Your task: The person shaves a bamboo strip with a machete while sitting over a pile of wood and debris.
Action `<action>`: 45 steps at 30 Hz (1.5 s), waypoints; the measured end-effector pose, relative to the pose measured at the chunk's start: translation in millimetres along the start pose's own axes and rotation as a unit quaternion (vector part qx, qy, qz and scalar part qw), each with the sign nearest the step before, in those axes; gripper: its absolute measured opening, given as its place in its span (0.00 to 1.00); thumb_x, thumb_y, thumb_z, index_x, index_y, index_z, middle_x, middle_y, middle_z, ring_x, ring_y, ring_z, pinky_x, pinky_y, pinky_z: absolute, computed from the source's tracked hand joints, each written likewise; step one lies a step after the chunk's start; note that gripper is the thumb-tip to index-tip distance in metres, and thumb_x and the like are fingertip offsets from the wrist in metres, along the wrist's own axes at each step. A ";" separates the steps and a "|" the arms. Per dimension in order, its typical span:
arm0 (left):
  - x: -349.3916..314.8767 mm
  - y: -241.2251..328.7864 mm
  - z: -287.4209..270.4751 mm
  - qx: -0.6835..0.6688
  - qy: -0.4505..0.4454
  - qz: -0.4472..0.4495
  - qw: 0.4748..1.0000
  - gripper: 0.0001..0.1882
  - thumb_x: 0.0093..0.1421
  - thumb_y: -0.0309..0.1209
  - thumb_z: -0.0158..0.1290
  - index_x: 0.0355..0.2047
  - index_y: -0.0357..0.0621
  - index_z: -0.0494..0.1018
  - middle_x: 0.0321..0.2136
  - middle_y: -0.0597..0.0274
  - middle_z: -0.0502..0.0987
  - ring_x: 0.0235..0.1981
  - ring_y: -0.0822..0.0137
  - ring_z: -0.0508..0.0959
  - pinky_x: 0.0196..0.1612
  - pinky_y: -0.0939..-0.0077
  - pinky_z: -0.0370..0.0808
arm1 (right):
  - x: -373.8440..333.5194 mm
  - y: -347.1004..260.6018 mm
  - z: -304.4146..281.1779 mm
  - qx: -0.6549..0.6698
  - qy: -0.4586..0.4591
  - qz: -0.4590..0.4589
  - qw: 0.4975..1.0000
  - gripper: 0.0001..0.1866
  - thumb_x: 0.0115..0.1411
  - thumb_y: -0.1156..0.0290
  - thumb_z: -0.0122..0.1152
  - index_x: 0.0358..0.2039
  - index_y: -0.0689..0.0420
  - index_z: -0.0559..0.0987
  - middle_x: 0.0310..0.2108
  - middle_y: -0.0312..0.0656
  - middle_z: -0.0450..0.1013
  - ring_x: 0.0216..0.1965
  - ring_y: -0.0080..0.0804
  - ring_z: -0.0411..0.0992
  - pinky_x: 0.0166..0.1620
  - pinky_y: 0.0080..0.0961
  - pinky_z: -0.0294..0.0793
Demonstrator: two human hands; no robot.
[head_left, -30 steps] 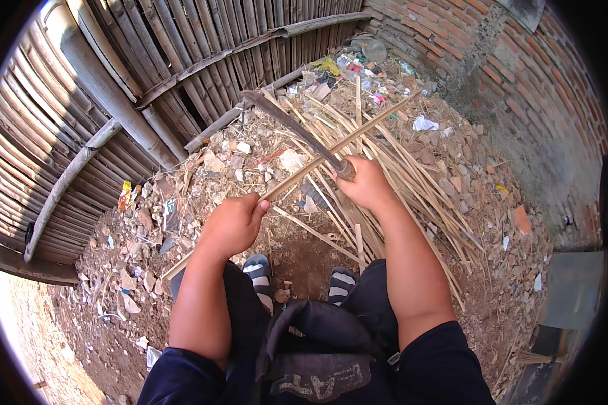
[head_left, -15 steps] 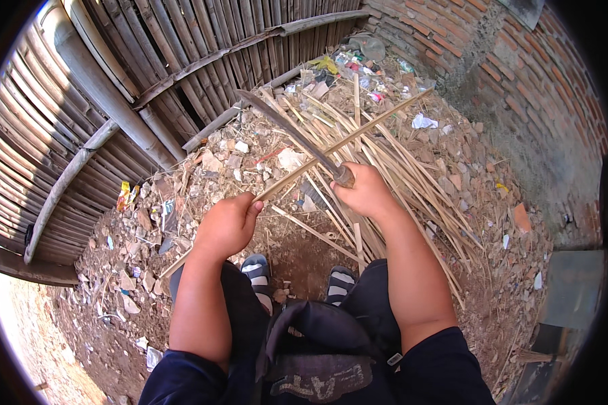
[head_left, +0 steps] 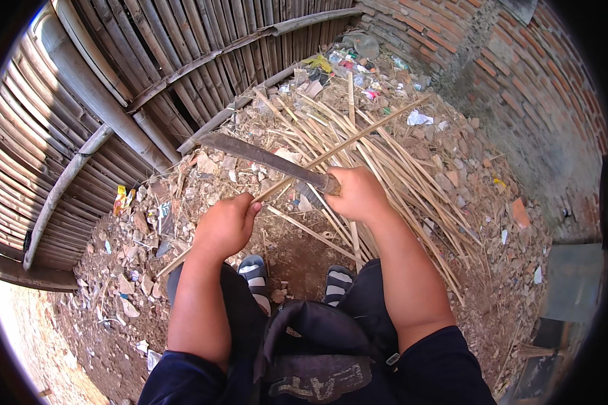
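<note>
Bamboo strip [head_left: 385, 123] crosses the machete [head_left: 263, 158]; worn lettering [head_left: 317, 386] marks dark cloth [head_left: 327, 327].

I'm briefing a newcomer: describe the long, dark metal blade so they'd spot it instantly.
Near the brown bamboo-slat fence lies a heap of pale, slender strips. At its left edge, the bare right hand grips the blade by its brown handle. Dark and broad, it stands out from the pale, narrow strips.

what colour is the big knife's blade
The blade is dark grey-brown, clearest in the head view.
</note>
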State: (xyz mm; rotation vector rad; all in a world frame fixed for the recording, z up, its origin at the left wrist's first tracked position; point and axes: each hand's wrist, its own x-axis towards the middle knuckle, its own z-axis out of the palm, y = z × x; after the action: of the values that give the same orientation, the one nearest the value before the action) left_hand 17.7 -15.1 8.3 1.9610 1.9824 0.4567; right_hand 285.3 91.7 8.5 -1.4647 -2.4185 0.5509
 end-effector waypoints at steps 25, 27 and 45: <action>5.6 -8.9 -0.3 -0.119 -0.086 -0.028 0.989 0.17 0.72 0.44 0.53 0.41 0.41 0.78 0.26 0.44 0.80 0.33 0.39 0.81 0.39 0.47 0.76 | -4.3 64.8 -24.0 0.152 0.121 0.121 0.974 0.24 0.60 0.60 0.74 0.50 0.62 0.80 0.42 0.53 0.82 0.45 0.46 0.81 0.50 0.39 0.77; 6.8 -8.1 1.4 -0.122 -0.085 -0.025 0.988 0.17 0.72 0.44 0.53 0.40 0.41 0.78 0.26 0.44 0.80 0.32 0.39 0.81 0.39 0.47 0.75 | -5.4 62.1 -22.3 0.144 0.090 0.106 0.980 0.23 0.60 0.60 0.74 0.50 0.61 0.81 0.43 0.55 0.82 0.44 0.51 0.81 0.51 0.41 0.77; 2.0 6.4 -5.9 -0.060 0.047 0.016 0.997 0.21 0.59 0.46 0.68 0.38 0.40 0.79 0.25 0.46 0.81 0.29 0.45 0.84 0.35 0.54 0.78 | -5.1 0.4 0.7 -0.038 0.067 -0.064 0.995 0.18 0.58 0.57 0.73 0.40 0.56 0.81 0.29 0.52 0.80 0.33 0.56 0.80 0.38 0.49 0.78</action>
State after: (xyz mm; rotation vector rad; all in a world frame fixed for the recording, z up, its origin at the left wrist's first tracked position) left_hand 20.8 -13.1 16.4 1.9326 1.9318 0.6715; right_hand 287.6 87.2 7.6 -1.3181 -2.4297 0.3243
